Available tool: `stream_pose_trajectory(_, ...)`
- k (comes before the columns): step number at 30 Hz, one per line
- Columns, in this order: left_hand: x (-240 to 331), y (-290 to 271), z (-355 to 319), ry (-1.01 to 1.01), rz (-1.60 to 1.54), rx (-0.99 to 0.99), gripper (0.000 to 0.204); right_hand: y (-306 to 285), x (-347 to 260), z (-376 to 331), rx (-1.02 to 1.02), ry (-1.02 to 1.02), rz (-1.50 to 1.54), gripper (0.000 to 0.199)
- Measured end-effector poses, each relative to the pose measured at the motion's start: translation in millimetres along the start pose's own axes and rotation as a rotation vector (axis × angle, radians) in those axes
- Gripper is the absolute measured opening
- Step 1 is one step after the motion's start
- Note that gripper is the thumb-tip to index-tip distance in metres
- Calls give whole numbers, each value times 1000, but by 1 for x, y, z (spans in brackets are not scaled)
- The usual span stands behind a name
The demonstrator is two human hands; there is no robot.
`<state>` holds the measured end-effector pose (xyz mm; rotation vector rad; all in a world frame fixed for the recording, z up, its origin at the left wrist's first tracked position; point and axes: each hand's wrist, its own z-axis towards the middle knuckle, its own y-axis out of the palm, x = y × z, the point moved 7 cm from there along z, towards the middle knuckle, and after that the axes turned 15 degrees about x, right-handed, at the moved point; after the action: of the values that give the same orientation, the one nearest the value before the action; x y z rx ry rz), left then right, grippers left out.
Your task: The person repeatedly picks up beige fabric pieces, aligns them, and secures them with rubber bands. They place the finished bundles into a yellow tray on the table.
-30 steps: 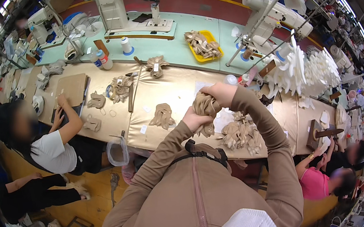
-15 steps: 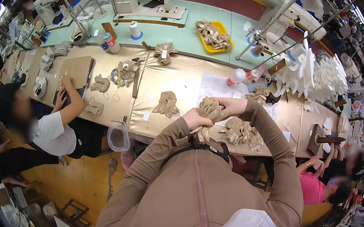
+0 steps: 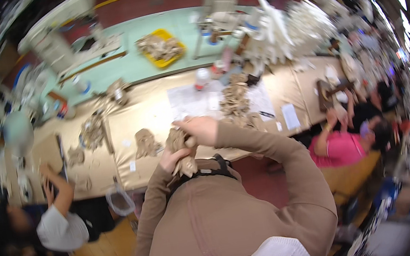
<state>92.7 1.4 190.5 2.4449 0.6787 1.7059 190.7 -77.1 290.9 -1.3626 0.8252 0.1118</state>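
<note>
Close to my waist, over the table's near edge, I hold a bundle of beige gloves point(image 3: 180, 140). My left hand point(image 3: 170, 160) is wrapped round its lower left side, and the glove fingers hang down below it. From the right, my right hand point(image 3: 201, 130) grips the bundle's upper part, its fingers partly hidden and blurred. A flat beige glove point(image 3: 146, 142) lies on the table just left of my hands. To the right is a longer heap of beige gloves point(image 3: 235, 98) on white paper point(image 3: 185, 99).
A yellow tray point(image 3: 182, 47) of beige pieces sits on the green table point(image 3: 137, 67) behind. Sewing machines point(image 3: 50, 34) stand at the back. A white bottle point(image 3: 202, 78) and white gloves point(image 3: 267, 31) are at the right. Co-workers point(image 3: 62, 227) point(image 3: 339, 144) sit on both sides.
My view has swung to the right and is blurred. The bundle stays in both hands, and my right hand now lies across its top with the glove fingers hanging lower.
</note>
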Motion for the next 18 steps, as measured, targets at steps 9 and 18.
stream_pose_trajectory(9, -40, -19, -11, -310, -359, -74, 50, 2, 14, -9, -111, 87, 538, 69)
stream_pose_trajectory(18, 17, -21, -18, -218, -652, -144, 46, -26, 42, -13, 599, 161, 1566, 52)
